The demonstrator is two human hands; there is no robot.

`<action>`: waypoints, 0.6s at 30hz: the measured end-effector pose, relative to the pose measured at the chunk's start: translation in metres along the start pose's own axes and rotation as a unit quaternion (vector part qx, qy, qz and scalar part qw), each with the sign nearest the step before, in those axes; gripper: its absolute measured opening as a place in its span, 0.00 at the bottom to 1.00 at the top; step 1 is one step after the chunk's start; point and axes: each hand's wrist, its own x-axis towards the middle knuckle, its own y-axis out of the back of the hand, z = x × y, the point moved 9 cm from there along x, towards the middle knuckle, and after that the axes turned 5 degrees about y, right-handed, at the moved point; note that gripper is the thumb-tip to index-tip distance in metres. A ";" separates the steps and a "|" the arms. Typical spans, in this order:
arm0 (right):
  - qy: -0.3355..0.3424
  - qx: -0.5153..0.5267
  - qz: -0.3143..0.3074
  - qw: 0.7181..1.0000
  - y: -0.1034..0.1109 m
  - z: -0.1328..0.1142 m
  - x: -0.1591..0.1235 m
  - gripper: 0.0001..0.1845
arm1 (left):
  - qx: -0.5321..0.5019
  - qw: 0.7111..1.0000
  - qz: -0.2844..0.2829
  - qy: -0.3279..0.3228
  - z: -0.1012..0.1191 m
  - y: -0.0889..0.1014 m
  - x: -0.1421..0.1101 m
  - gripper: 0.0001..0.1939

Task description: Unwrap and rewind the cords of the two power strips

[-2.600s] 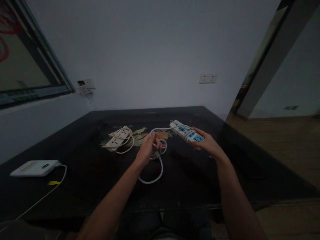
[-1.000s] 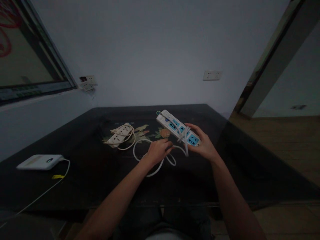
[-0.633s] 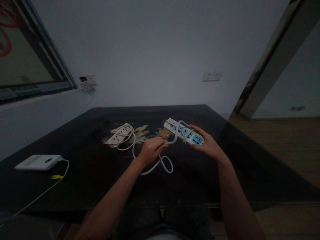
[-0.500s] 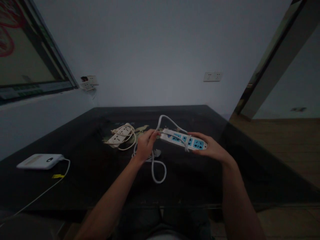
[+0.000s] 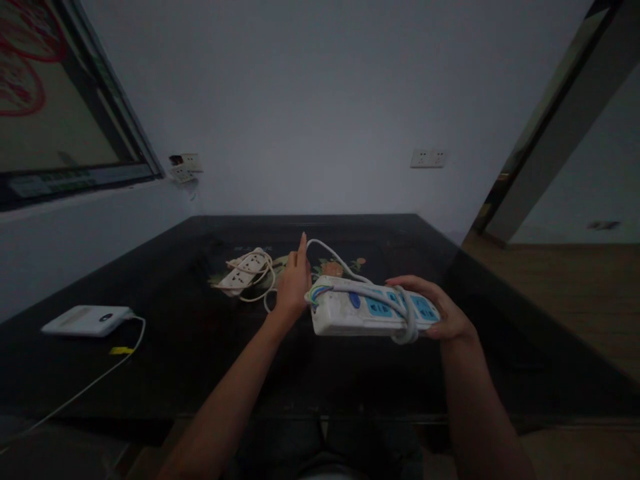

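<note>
Dark desk (image 5: 210, 380), dim light. Over to the left a flat white device (image 5: 83, 321) is lying, its thin cable (image 5: 143, 330) running off toward the lower left; a yellow tag (image 5: 121, 351) is sitting beside that cable. Cream power strip (image 5: 245, 269), looped in its own cord, is resting left of the left hand (image 5: 294, 283). The hand and the blue-socketed power strip (image 5: 333, 315) are partly covering a floral print (image 5: 331, 269). That strip is hanging above the desk, slightly tilted, showing a blue switch, coloured wires at its left end, grey-white cord (image 5: 410, 320) wrapping its middle. Right hand (image 5: 445, 317): fingers are gripping the far right end. Left: index finger is pointing up beside the cord; cannot tell whether the others are grasping it.
</note>
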 end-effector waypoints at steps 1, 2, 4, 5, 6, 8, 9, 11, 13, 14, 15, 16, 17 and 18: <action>0.002 0.000 -0.002 1.000 -0.006 -0.001 0.004 0.40 | 0.039 0.999 0.008 -0.009 0.005 -0.001 -0.002 0.33; 0.004 -0.006 -0.002 1.000 -0.012 -0.002 0.009 0.40 | 0.072 0.997 0.019 -0.024 0.012 0.000 -0.005 0.33; 0.000 -0.034 0.008 0.999 -0.021 -0.007 0.018 0.39 | 0.108 0.990 0.045 -0.081 0.032 0.002 -0.013 0.32; -0.002 -0.050 0.016 0.999 -0.024 -0.010 0.022 0.39 | 0.110 0.986 0.058 -0.113 0.043 0.004 -0.018 0.31; -0.005 -0.066 0.024 0.997 -0.027 -0.013 0.025 0.38 | 0.107 0.982 0.066 -0.142 0.052 0.005 -0.023 0.30; -0.010 -0.090 0.032 0.995 -0.033 -0.019 0.028 0.38 | 0.094 0.977 0.072 -0.179 0.064 0.005 -0.030 0.27; -0.011 -0.096 0.034 0.995 -0.036 -0.022 0.028 0.38 | 0.087 0.976 0.064 -0.189 0.067 0.003 -0.031 0.25; -0.010 -0.110 0.033 0.993 -0.042 -0.028 0.028 0.38 | 0.071 0.974 0.014 -0.213 0.070 -0.010 -0.032 0.21; -0.004 -0.147 0.040 0.988 -0.047 -0.037 0.028 0.37 | 0.055 0.967 -0.057 -0.242 0.070 -0.027 -0.034 0.18; 0.000 -0.174 0.048 0.984 -0.047 -0.042 0.027 0.36 | 0.049 0.962 -0.085 -0.254 0.070 -0.035 -0.036 0.17; 0.005 -0.203 0.058 0.978 -0.048 -0.047 0.026 0.36 | 0.045 0.958 -0.103 -0.262 0.069 -0.040 -0.038 0.18; 0.011 -0.232 0.068 0.970 -0.047 -0.053 0.026 0.35 | 0.042 0.958 -0.109 -0.263 0.068 -0.042 -0.040 0.19; 0.015 -0.261 0.079 0.962 -0.046 -0.059 0.024 0.34 | 0.036 0.958 -0.109 -0.261 0.067 -0.042 -0.041 0.19; 0.019 -0.289 0.088 0.953 -0.044 -0.065 0.023 0.34 | 0.027 0.960 -0.107 -0.257 0.067 -0.040 -0.042 0.19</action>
